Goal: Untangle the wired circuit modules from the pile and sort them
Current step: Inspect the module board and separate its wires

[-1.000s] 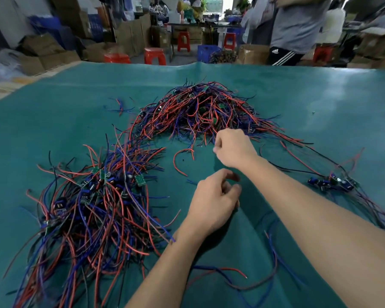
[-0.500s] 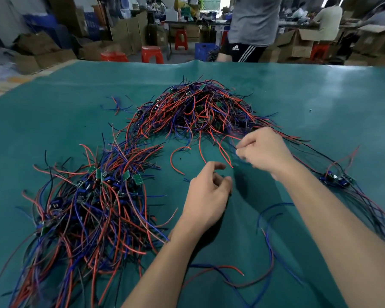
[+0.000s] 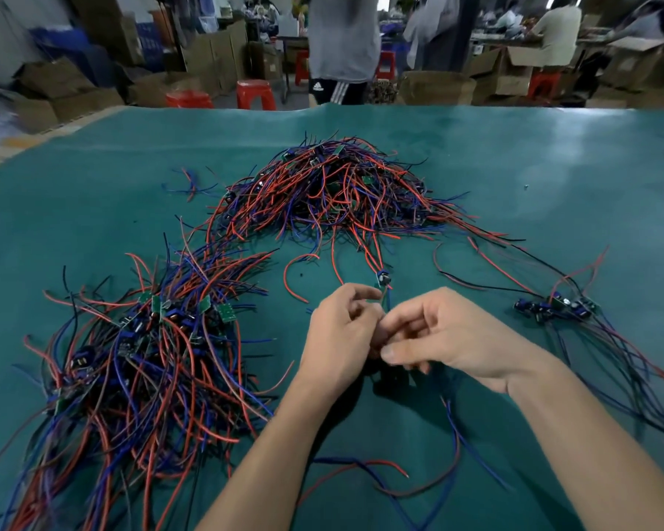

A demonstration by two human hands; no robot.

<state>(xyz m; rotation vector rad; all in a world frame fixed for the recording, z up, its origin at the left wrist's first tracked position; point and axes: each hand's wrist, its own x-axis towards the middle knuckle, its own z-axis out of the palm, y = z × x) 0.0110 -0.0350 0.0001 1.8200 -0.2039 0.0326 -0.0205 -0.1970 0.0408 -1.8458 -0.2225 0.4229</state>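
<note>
Your wired module sits at the desk's centre, just beyond your fingertips, its red leads trailing back into the far pile. Your left hand and right hand meet there, each grip pinching its blue wire. A sorted heap fills the near left; a smaller sorted group lies right. Bare green desk remains far right, up to the far edge.

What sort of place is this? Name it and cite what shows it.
Likely an electronics assembly workshop or small factory: heaps of wired circuit modules on a green work table, stacked cardboard boxes, red plastic stools behind.
</note>
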